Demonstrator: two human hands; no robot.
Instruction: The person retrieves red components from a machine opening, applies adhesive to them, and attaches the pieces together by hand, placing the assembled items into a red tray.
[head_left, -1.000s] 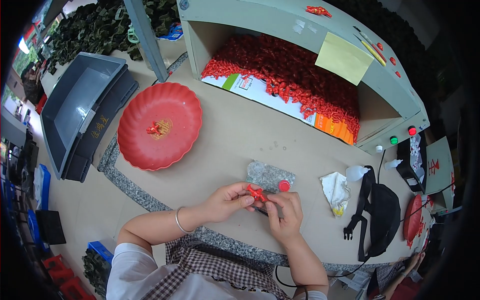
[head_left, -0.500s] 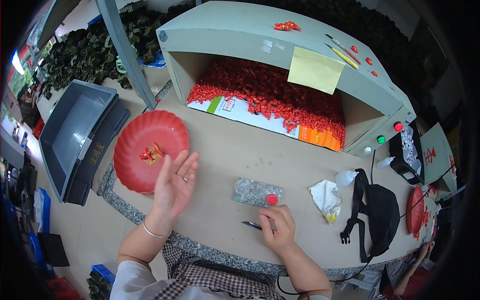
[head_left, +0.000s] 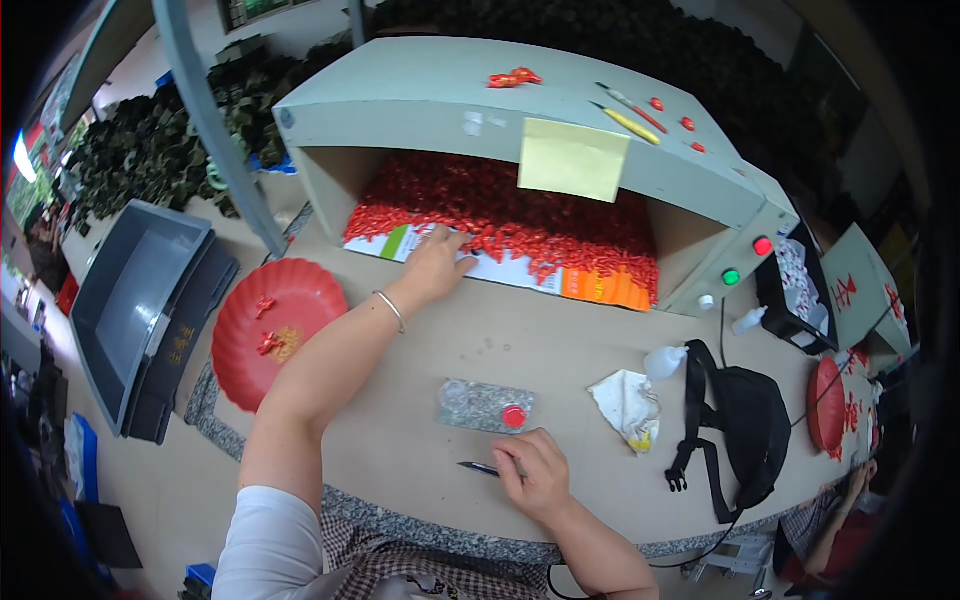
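My left hand (head_left: 435, 268), with a bangle at the wrist, reaches into the front of the pale green box (head_left: 400, 115). Its fingers are stretched out at the near edge of a heap of small glossy red pieces (head_left: 520, 225), thumb apart. My right hand (head_left: 535, 475) rests on the table, fingers curled round a slim black pen-like tool (head_left: 478, 467) whose pointed end sticks out to the left. Just above it lies a clear speckled block (head_left: 470, 403) with a red round cap (head_left: 514, 416). Beneath my left forearm, a red scalloped plate (head_left: 235, 345) holds red pieces and golden bits.
Grey bins (head_left: 130, 310) stand at the left. On the right are a crumpled white packet (head_left: 627, 405), a small white bottle (head_left: 665, 362) and a black waist bag (head_left: 750, 425). Pens (head_left: 630, 122) and red pieces lie on the box top. Another person's arm shows at far right.
My left hand has moved from beside the plate up and right to the red heap. The red-and-gold cluster on the plate now lies apart as separate pieces. My right hand keeps its hold.
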